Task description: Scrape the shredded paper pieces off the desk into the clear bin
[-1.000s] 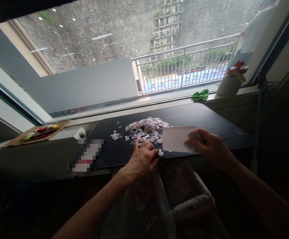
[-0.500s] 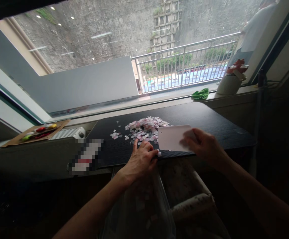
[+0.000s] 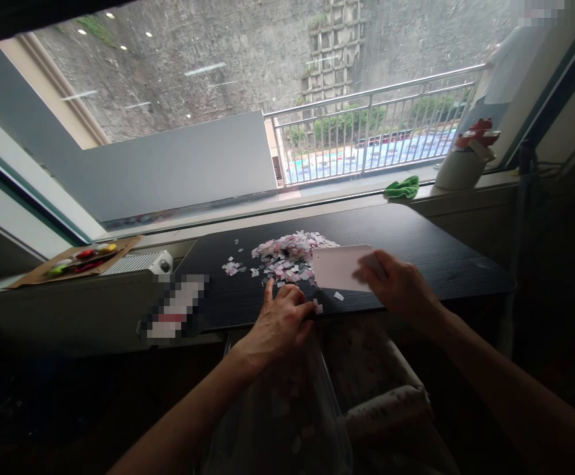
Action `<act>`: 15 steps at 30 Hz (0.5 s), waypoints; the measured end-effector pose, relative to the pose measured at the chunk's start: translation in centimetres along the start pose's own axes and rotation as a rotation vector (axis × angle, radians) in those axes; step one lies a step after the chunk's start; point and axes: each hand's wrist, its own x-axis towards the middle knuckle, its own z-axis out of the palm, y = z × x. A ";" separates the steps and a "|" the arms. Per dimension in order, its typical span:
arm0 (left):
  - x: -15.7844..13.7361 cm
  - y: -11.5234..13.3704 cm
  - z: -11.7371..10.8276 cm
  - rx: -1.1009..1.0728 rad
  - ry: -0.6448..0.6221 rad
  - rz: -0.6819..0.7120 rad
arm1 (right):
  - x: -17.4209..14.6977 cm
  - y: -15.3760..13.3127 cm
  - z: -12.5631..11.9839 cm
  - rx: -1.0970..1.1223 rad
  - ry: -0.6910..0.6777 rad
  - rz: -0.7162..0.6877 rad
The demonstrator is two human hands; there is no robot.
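Observation:
My right hand [image 3: 399, 280] is closed round one end of a flat white plastic scraper [image 3: 339, 267] with a small hole in one corner. The scraper's far end touches the right side of a pile of small white and pink paper scraps [image 3: 290, 254]. At the near edge of the black tabletop [image 3: 396, 244] is my left hand [image 3: 282, 316], palm down, its fingers apart and partly bent. One paper scrap lies by its thumb. Below this hand stands a clear plastic bin [image 3: 334, 402] with a few scraps inside; the hand covers part of its rim.
Beside the bin is a pale wrapped bundle [image 3: 391, 402]. A green cloth [image 3: 402, 188] and a spray bottle [image 3: 463, 158] occupy the windowsill. To the left are a radiator [image 3: 142, 262] and a brown sheet [image 3: 74, 260] with colourful pieces. A person [image 3: 508, 72] shows at the upper right.
The scraper in my right hand has moved slightly left and up, against the pile. A loose scrap now shows below it. My left hand stays almost in place.

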 end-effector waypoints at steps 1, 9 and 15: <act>0.0 0.0 0.0 -0.002 0.004 0.002 | 0.0 0.1 0.0 0.034 -0.001 0.003; -0.3 -0.2 -0.5 -0.022 0.045 -0.047 | -1.7 0.1 0.0 0.174 -0.074 -0.015; -0.2 0.1 -0.4 -0.017 0.072 -0.011 | -2.1 1.8 -2.2 0.159 0.020 0.054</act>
